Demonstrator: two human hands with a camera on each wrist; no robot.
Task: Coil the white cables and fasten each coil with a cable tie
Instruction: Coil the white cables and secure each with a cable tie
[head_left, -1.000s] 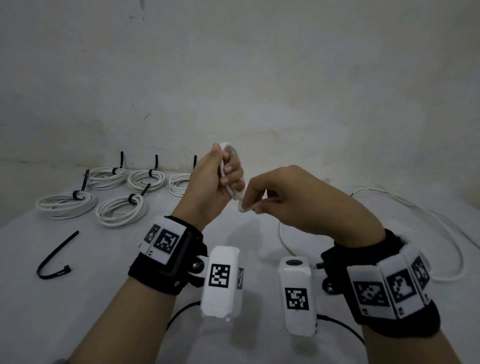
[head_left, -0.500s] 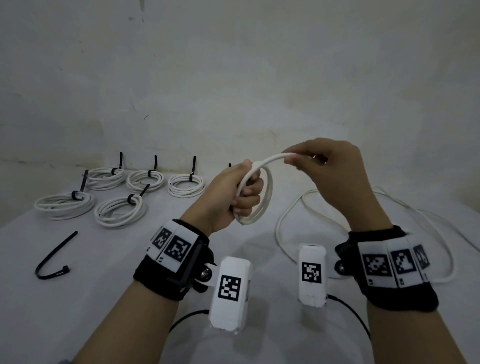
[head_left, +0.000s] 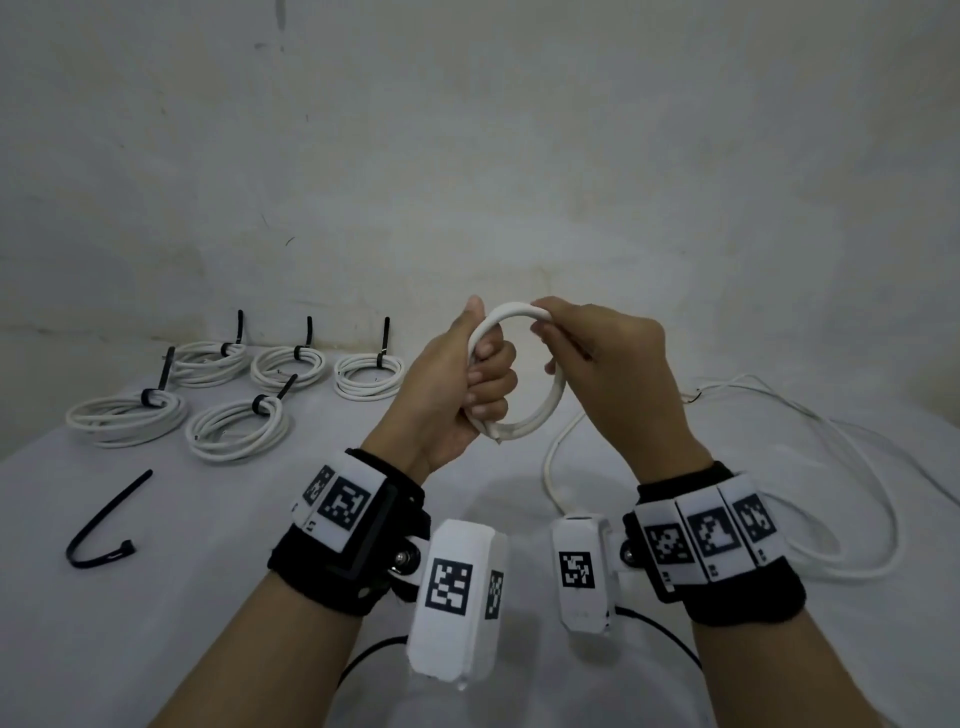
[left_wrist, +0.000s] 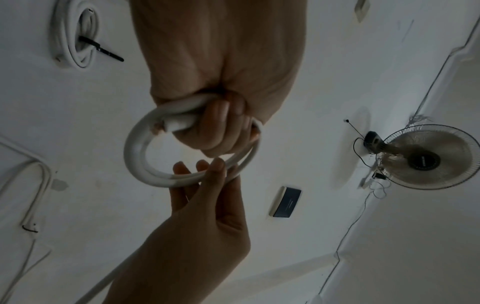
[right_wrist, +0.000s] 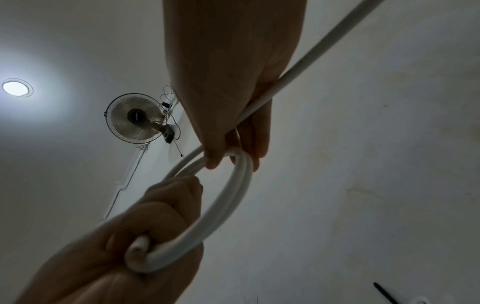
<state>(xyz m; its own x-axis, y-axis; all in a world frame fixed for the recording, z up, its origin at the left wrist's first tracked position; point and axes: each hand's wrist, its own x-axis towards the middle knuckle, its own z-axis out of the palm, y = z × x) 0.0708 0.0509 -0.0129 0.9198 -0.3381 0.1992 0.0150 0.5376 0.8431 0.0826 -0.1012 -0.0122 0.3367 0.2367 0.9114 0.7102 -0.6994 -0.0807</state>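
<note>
While raised above the table (head_left: 156, 597), white cable (head_left: 550, 410) forms a small loop: left hand (head_left: 457, 384) fisted round its side, right hand (head_left: 608, 364) pinching the top (slack trails rightward); five tied coils (head_left: 236, 428) far-left.

My head view looks forward and down over the table (head_left: 218, 530), while both wrist views sit close beneath the hands, apparently facing ceilingward, sharing the cable loop (head_left: 540, 415).

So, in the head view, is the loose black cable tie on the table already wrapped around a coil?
No, the loose black cable tie lies alone on the table, apart from the tied coils.
</note>
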